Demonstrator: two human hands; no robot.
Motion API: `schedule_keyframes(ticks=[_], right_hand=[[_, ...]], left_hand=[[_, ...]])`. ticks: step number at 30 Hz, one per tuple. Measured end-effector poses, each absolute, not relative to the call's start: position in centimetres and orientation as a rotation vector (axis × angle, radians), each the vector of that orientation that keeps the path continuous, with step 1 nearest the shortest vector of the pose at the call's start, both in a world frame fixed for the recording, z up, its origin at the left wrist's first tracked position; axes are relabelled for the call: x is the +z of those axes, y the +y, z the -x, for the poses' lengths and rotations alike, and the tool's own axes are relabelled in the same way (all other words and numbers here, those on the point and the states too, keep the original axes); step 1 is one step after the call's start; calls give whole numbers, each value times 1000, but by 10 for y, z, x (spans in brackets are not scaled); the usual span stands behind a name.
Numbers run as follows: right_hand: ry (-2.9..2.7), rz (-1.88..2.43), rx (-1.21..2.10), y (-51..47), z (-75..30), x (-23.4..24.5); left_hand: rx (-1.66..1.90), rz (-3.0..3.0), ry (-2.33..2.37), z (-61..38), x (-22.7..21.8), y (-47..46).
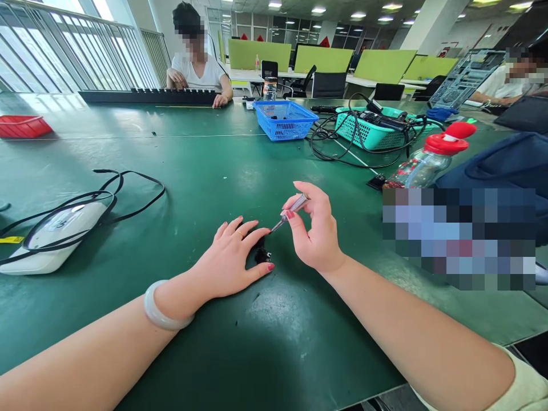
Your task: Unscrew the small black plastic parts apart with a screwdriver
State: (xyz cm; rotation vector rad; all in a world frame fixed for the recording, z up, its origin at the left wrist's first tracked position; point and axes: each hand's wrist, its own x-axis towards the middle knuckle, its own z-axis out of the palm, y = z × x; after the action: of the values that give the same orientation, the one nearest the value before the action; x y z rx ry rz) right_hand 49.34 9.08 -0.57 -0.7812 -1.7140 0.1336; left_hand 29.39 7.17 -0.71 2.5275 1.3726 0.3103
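My left hand (231,257) lies low on the green table (205,359), its fingers stretched out. Between its thumb and index finger it steadies a small black part (262,256), mostly covered by the hand. Pinched in the fingers of my right hand (314,234) is a slim silver pen-shaped tool (295,209) with a thin pointed tip. That tip slants down to the left and reaches the left index fingertip, just above the black part. Whether it touches the part, I cannot tell.
A white device (57,240) with a black cord lies at left, near a red basket (24,127). Farther back are a blue basket (282,120) and a teal basket (372,134) with cables. A red-lidded bottle (422,162) stands right. A person (199,71) sits opposite.
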Motion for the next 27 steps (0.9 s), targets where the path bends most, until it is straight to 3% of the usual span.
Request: schedule_keyframes(ticks=[14,27], right_hand=[[-1736,777,145,89,-492,-4],[-1741,837,202,94,-494,-5]], left_hand=[[357,-2601,1383,-303,1,65],[159,-2584,1303,-276,12,29]])
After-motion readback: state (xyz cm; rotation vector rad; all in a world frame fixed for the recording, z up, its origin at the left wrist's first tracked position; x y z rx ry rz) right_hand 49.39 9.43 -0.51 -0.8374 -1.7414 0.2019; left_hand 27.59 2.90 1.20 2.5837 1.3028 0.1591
